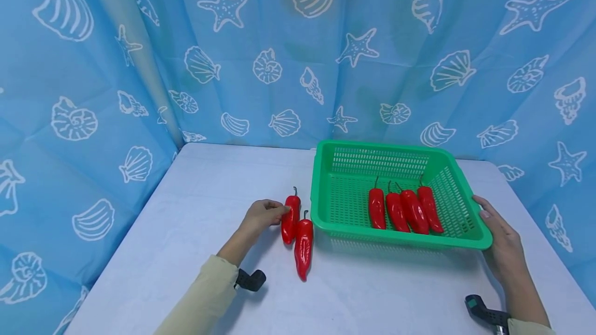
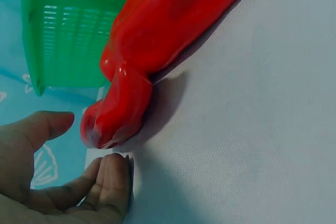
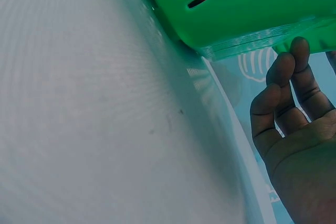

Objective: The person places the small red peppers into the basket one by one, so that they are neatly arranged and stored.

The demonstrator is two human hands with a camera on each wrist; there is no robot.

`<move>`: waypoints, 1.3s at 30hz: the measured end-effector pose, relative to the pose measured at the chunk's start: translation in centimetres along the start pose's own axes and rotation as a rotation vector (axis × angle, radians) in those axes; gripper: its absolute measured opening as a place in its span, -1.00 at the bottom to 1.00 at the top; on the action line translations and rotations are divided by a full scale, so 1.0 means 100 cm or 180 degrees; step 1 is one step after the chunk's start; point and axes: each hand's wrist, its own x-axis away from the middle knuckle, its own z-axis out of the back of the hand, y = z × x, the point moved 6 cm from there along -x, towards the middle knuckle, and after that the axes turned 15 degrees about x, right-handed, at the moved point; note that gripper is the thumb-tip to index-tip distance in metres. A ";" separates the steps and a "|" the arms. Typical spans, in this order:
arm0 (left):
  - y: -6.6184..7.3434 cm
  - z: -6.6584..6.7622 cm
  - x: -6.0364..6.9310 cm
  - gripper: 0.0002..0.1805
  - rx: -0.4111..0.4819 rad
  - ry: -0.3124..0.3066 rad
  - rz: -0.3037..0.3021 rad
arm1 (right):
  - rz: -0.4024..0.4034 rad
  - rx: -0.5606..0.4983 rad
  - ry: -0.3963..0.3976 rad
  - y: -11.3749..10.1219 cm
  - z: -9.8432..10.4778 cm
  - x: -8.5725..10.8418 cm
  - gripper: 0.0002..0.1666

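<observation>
"So, where is the left hand (image 1: 263, 215)?"

"At a red pepper (image 1: 291, 226) on the white table (image 1: 153, 273), just left of the green basket (image 1: 346, 198). Thumb and fingers are parted about the pepper rather than closed round it; the left wrist view shows a gap beside the thumb tip."

"And how does that pepper lie?"

"Stem toward the table's far edge, tip toward the near edge. A second pepper (image 1: 303, 247) lies right beside it, closer to the near edge, pointing much the same way. Whether those two touch, I can't tell."

"What about the right hand (image 1: 505, 244)?"

"Gripping the basket's right end by the rim, close to its near right corner, fingers bent beneath."

"Where is the basket?"

"By the table's far edge, toward the far right corner. Four more peppers (image 1: 396, 210) lie in it side by side, stems toward its far wall."

"Behind it?"

"A blue curtain (image 1: 265, 97) with white shells and starfish."
</observation>
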 end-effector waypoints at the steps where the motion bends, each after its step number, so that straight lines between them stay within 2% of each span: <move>1: 0.001 0.000 0.000 -0.45 -0.0039 0.0002 0.0011 | -0.0002 0.0004 0.0003 0.000 0.000 0.000 -0.44; 12: 0.005 -0.002 0.003 -0.58 -0.0078 -0.0010 0.0024 | -0.0054 0.0033 0.0031 0.003 0.001 0.002 -0.43; 18: 0.008 -0.002 0.002 -0.60 -0.0183 -0.0019 -0.0037 | -0.0067 0.0022 0.0035 0.003 0.001 0.003 -0.43; 24: 0.007 0.004 0.001 -0.57 -0.0146 0.0013 0.0073 | -0.0087 0.0018 0.0014 0.003 0.001 0.003 -0.44; 33: 0.021 0.023 0.006 -0.48 0.0462 -0.0027 -0.0084 | -0.0034 0.0051 0.0033 0.000 0.001 0.001 -0.44; 39: 0.031 0.028 0.010 -0.44 0.0699 -0.0065 -0.0146 | -0.0040 0.0054 0.0016 -0.001 0.001 0.002 -0.45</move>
